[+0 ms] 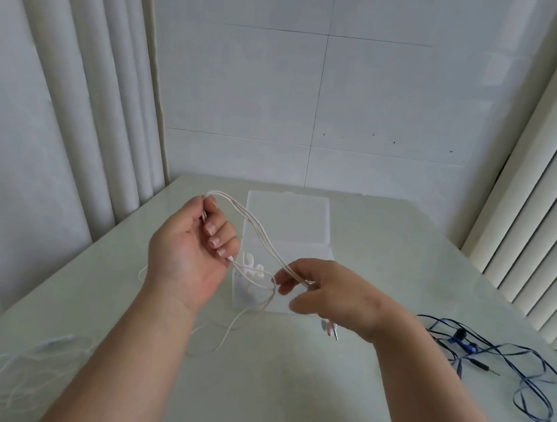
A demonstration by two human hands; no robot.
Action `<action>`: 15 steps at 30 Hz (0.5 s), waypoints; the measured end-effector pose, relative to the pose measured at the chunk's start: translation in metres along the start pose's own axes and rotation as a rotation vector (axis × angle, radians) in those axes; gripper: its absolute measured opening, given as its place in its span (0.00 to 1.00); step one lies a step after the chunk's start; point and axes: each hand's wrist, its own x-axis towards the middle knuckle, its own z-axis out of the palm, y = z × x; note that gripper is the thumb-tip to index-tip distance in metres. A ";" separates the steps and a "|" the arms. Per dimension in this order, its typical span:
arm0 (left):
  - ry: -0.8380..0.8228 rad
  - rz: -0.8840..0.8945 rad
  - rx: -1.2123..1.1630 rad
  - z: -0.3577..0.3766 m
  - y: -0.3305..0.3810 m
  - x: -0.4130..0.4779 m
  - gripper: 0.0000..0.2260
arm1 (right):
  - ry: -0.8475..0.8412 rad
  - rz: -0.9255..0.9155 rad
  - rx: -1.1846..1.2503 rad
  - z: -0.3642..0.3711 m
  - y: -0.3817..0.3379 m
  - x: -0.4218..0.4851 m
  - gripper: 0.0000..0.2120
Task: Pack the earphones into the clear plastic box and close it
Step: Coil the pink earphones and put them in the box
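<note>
Holding the thin white earphone cable (261, 239) looped between left hand (186, 253) (fingers curled round one end) and right hand (330, 292) (pinching the other) just above the open clear plastic box (290, 218), so packing's barely begun, with the tangled blue earphones (480, 353) and lid-closing still left.

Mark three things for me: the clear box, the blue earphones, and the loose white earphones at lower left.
clear box (296, 217): head view, on its open lid.
blue earphones (464, 343): head view, on the earbuds.
white earphones (58, 339): head view, on the thicker piece along the cable.
</note>
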 end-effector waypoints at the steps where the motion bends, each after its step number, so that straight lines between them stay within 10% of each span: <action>1: 0.004 0.013 -0.004 0.000 0.000 0.000 0.11 | -0.015 -0.016 0.019 0.003 0.000 0.001 0.14; 15: 0.078 0.156 0.043 -0.002 -0.003 0.000 0.12 | 0.059 0.016 0.345 0.014 -0.012 0.002 0.08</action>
